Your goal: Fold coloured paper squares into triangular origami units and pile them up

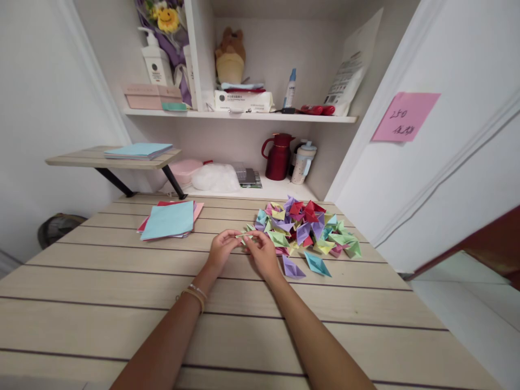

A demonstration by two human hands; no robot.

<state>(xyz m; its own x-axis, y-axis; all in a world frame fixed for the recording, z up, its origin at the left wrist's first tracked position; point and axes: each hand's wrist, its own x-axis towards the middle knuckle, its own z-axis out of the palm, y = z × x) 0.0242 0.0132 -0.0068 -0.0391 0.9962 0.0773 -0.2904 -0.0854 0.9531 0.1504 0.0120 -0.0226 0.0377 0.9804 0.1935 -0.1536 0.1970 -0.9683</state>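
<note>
Between my fingertips is a small piece of pale green folded paper, partly covered by the fingers. My left hand pinches its left side, and my right hand grips it from the right, thumb on top. Just right of my right hand lies a heap of folded paper boats in purple, red, green, yellow, blue and pink. A purple paper boat and a blue paper boat sit apart at the heap's near edge.
A stack of coloured paper sheets lies left on the slatted table. More sheets rest on a small raised shelf. Behind stand a red jug, a tumbler and a plastic bag.
</note>
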